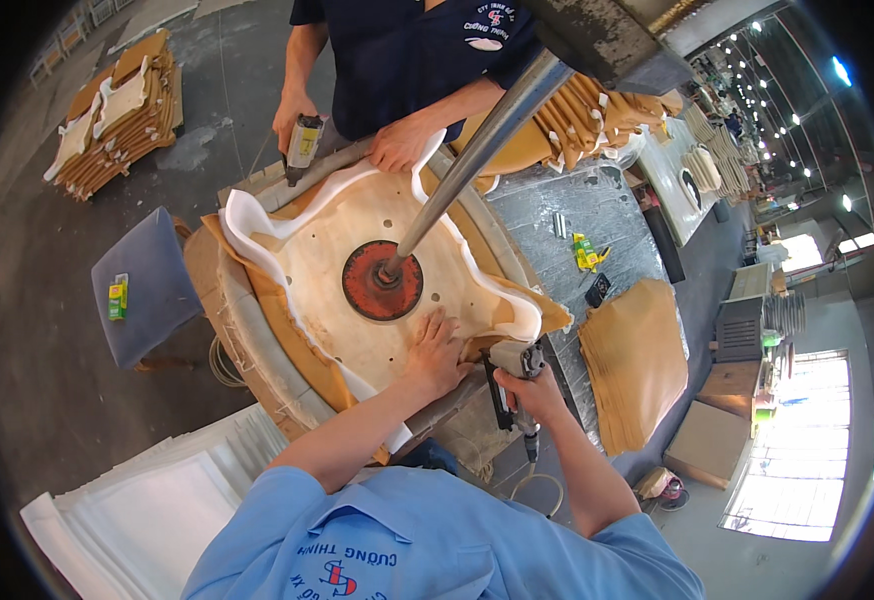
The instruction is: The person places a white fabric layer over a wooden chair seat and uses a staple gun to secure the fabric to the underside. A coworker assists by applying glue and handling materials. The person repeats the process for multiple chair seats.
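Plywood seat panel [357, 240] lies flat in the middle of the round press stand, pinned under a red disc [382, 281] at the foot of a slanted steel rod [477, 150]. White foam [247, 225] curls up around the panel's edge, with tan leather [287, 335] spilling out beneath it. Left hand [435, 352] is spread flat, fingers apart, pressing on the near edge of the panel just beside the foam. Right hand [532, 392] is wrapped tight around the grip of a pneumatic stapler [514, 372], whose nose sits at the panel's near right rim, close beside the left hand. Across the stand, a co-worker in a dark shirt presses one hand [397, 145] on the far foam edge and grips a second stapler [303, 145] with the other. A stack of tan leather pieces [637, 360] lies on the bench to the right, a grey stool [147, 285] stands on the left, and white foam sheets [167, 500] are piled at lower left.
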